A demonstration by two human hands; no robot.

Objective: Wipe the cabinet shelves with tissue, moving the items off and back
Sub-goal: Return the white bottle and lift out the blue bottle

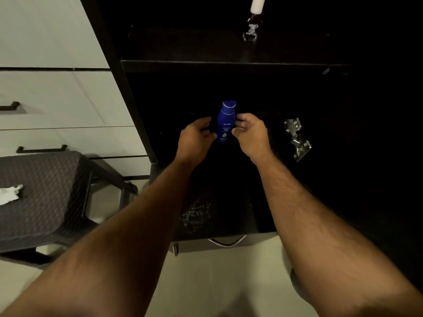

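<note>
The dark cabinet (229, 62) stands open, its lower shelf (251, 170) deep in shadow. Left of the cabinet, a woven stool (45, 191) carries the crumpled tissue (10, 194), probably parked there to free both hands. On the lower shelf, the left hand (194, 138) and right hand (250, 133) flank the bottle (225, 122), fingers curled against its sides; a two-sided hold likely keeps it upright. The bottle is blue, narrow-waisted, with white lettering and a blue cap on top. Whether it is being lifted or set down cannot be told.

1 bottle (225, 121), 2 hinges (297, 139)
</note>
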